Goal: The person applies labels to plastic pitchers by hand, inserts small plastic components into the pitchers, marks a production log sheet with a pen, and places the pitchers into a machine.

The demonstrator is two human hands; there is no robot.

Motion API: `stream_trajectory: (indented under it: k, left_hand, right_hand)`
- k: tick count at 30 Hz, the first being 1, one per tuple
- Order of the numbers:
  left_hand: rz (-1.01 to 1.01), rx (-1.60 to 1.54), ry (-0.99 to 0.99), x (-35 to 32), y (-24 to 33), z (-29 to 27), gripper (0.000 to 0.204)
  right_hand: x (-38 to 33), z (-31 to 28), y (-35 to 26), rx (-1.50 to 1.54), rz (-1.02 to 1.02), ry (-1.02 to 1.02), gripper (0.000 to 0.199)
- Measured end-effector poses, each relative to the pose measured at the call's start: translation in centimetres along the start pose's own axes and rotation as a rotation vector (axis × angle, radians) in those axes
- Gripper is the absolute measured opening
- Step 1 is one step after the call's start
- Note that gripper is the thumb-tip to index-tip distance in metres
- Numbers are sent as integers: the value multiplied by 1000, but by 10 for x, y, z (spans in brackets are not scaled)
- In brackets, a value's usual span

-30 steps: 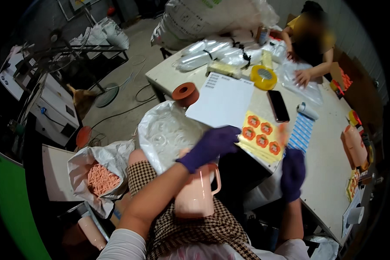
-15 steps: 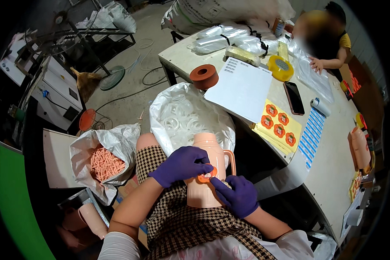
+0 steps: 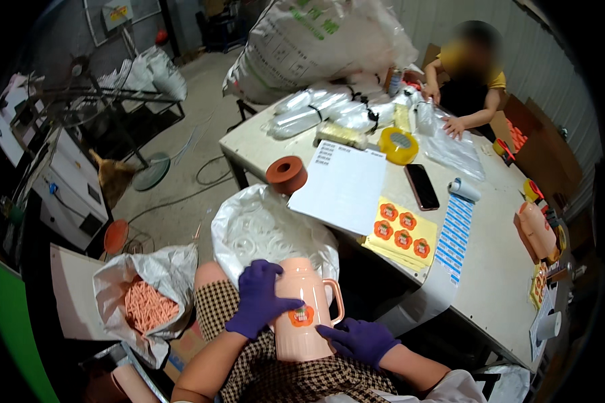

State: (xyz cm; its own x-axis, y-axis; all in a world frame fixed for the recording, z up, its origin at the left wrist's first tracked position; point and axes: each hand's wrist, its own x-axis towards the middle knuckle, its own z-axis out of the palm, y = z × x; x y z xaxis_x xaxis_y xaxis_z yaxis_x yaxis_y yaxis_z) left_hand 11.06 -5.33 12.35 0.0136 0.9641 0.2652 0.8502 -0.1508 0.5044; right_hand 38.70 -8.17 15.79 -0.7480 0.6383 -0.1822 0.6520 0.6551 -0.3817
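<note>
A pale pink handled jug (image 3: 301, 344) stands upright on my checked apron, its handle to the right. An orange flower-shaped sticker (image 3: 301, 316) lies flat on its front. My purple-gloved left hand (image 3: 257, 302) grips the jug's left side, thumb across the front just above the sticker. My purple-gloved right hand (image 3: 364, 341) is at the jug's lower right, index finger stretched out against it beside the sticker, with nothing held. Beyond the jug, a white sack (image 3: 225, 225) holds clear rings.
At the right, the white table (image 3: 497, 248) bears sticker sheets (image 3: 398, 254), white paper (image 3: 343, 181), brown tape (image 3: 287, 174), yellow tape (image 3: 398, 146) and a phone (image 3: 421, 187). A sack of pink parts (image 3: 114, 279) stands at left. A co-worker (image 3: 474, 87) handles clear plastic across the table.
Both hands have moved off the sticker, which is now uncovered on the jug. My left hand has shifted up to the jug's side. The view has tilted up; the co-worker's second hand now shows.
</note>
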Motion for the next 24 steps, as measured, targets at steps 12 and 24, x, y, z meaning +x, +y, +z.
stream_trajectory:
  k: [12,24]
  left_hand:
    - [-34,-937,-109,45,8,-41,21]
    - [-72,-679,-42,28,3,-39,20]
  right_hand:
    - [86,-114,83,-23,50,896,24]
    - [274,-103,138,-33,335,615,25]
